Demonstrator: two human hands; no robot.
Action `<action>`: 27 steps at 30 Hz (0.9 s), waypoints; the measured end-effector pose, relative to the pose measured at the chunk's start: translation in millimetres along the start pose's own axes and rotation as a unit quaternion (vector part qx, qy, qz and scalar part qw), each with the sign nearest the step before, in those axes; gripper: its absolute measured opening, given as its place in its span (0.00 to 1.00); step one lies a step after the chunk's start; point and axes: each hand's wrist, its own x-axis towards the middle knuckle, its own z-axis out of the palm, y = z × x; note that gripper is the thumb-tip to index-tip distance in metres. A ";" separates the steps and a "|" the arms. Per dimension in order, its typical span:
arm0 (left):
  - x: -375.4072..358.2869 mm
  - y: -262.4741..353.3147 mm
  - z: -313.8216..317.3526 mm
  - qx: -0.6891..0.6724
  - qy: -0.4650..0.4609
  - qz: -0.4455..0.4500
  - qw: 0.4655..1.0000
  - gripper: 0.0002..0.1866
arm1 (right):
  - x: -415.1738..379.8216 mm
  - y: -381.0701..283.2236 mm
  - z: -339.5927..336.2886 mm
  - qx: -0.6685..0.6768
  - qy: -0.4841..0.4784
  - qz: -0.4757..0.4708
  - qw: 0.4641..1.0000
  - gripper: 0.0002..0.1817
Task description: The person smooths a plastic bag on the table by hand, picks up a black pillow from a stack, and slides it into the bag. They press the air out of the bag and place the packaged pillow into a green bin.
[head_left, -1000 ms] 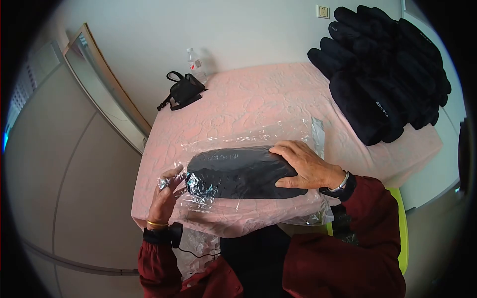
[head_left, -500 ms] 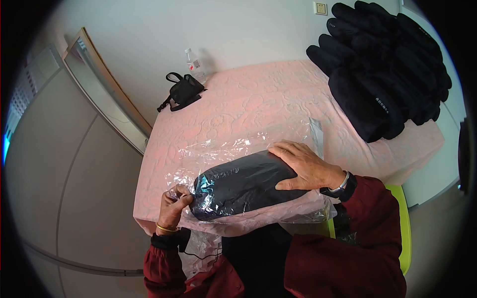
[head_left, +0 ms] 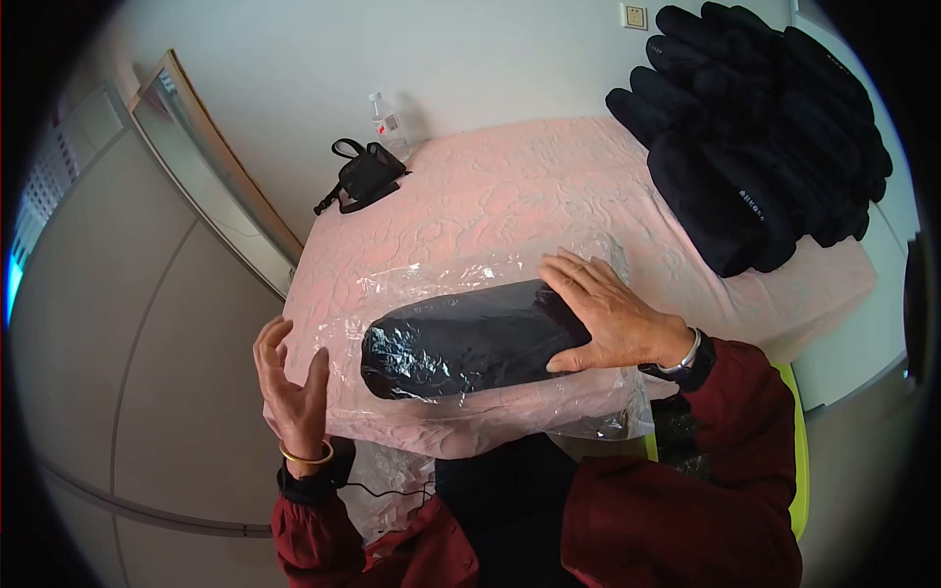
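Note:
A long black padded item [head_left: 470, 338] lies inside a clear plastic bag [head_left: 598, 416] near the front of the pink-covered table. My right hand [head_left: 618, 314] rests on the item's right end, thumb and fingers spread. To the left of the bag my left hand [head_left: 294, 382] is raised with its fingers apart, touching nothing. The plastic is crinkled and shiny over the item's left end.
Many similar black items [head_left: 765, 147] are heaped at the back right of the pink cover [head_left: 470, 211]. A small black bag [head_left: 368, 174] and a clear bottle [head_left: 386, 125] stand by the wall. A yellow-green container [head_left: 799, 451] is at the lower right.
My left hand has let go of the plastic at the item's left end, moved left and opened. The item's left end has shifted slightly up and left. My right hand stays on the right end.

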 end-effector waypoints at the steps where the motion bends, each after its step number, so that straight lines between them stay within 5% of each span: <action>1: 4.1 24.3 0.5 0.008 -0.053 0.059 0.997 0.25 | 4.5 -0.9 -1.5 -0.011 0.006 -0.002 1.000 0.60; 8: -28.1 122.2 116.1 -0.084 -0.287 0.272 0.915 0.51 | 41.1 -19.0 33.3 -0.067 -0.044 -0.039 0.996 0.60; 11: -32.1 106.2 138.5 -0.055 -0.306 0.266 0.912 0.54 | 32.1 -11.8 62.3 0.059 0.007 -0.090 0.994 0.64; 16: -24.1 58.6 122.3 0.100 -0.371 0.243 0.891 0.60 | 24.1 -24.6 28.5 -0.058 -0.048 -0.067 0.995 0.66; 27: 21.7 -15.6 72.9 0.029 -0.508 0.143 0.849 0.71 | 20.3 -1.6 12.8 0.018 -0.122 -0.027 0.992 0.71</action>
